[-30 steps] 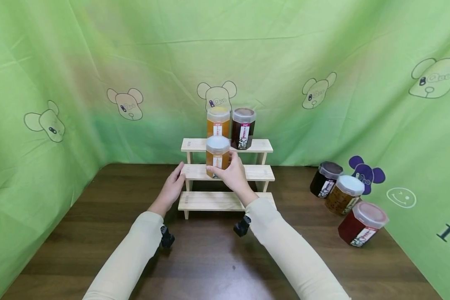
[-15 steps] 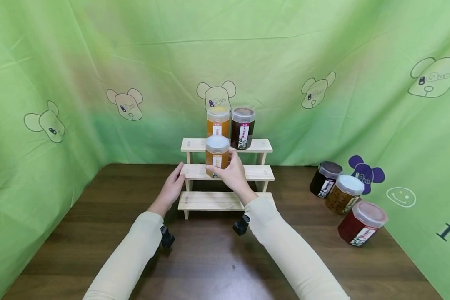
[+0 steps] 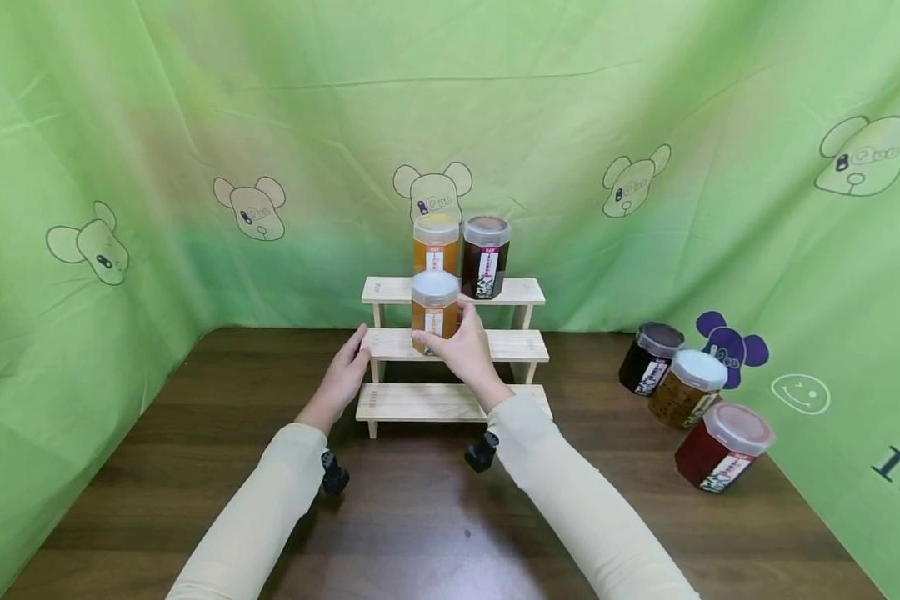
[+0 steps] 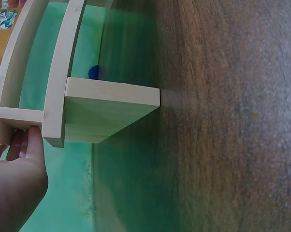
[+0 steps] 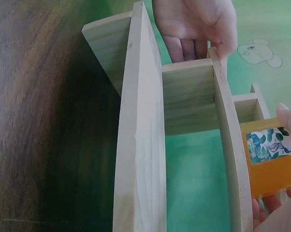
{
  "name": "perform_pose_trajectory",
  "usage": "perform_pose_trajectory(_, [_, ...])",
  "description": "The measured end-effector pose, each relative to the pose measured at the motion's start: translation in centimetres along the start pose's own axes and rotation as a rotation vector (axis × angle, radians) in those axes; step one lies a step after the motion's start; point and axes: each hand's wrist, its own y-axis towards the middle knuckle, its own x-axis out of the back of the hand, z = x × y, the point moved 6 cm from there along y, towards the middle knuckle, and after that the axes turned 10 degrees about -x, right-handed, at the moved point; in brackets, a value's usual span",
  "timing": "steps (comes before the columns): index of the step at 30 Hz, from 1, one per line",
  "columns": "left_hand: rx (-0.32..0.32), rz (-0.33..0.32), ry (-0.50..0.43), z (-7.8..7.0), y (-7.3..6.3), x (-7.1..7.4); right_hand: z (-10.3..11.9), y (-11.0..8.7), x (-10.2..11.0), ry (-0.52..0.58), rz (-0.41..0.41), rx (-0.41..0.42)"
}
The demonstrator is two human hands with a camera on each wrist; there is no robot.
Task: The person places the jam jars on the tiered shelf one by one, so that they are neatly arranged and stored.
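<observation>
Amber jar upright at the middle board of the three-tier wooden rack, a little left of centre; whether its base bears fully on the wood, cannot tell. Right grip clamped round its lower half, thumb on the near face, fingers at the right side. Left grip clamped on the rack's left end at middle height, thumb on top, as the right wrist view shows.

Doing it well, my reading: seat the jar flat, label forward, then loosen thumb and fingers together with no sideways drag. The left brace seems worth having; the rack looks light.

Edges: base looks near the board's front lip, so a slight push back may be safer. Yellow-lidded jar and dark jar stand just behind, on the top board. Bare wood either side of the amber jar. Right sleeve reaches in from the near right; best way out is back along that line, above the bottom board
</observation>
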Motion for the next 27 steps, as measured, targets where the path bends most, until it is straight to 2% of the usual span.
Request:
perform_pose_trajectory(10, [-0.007,0.001,0.005,0.3,0.0,0.0,0.0,-0.4,0.3,0.034,0.048,-0.029])
perform_pose_trajectory(16, [-0.006,-0.006,0.013,0.4,0.1,0.1,0.3,-0.8,1.0,0.093,0.111,0.009])
perform_pose_trajectory(27, [-0.014,-0.026,0.027,0.4,0.2,0.2,1.0,-1.8,3.2,-0.045,0.15,-0.001])
